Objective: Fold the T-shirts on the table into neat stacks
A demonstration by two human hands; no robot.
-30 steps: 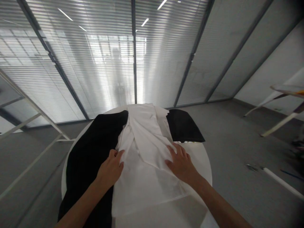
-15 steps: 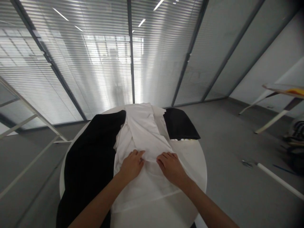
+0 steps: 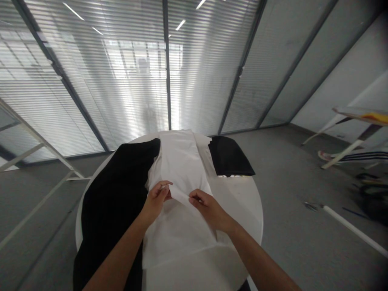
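Observation:
A white cloth garment (image 3: 182, 157) lies lengthwise over a round white table (image 3: 236, 198). Its exact kind I cannot make out. My left hand (image 3: 157, 200) pinches the garment's edge between thumb and fingers. On the other side, my right hand (image 3: 209, 206) grips the same edge, with a short stretch of fabric raised between the two hands. More of the white cloth spreads flat below them. Black fabric (image 3: 115, 202) covers the table's left side and hangs over its front edge.
A folded black item (image 3: 232, 155) lies at the table's far right. A white metal frame (image 3: 45, 141) stands left. Blinds-covered glass panels (image 3: 130, 81) rise behind. To the right are a table leg (image 3: 342, 153), a person's striped trouser leg (image 3: 363, 156) and a white pole (image 3: 354, 228) on the floor.
My hands have lifted the white edge off the surface and drawn it up between them. The left hand has shifted left and slightly away. A striped trouser leg has appeared at right.

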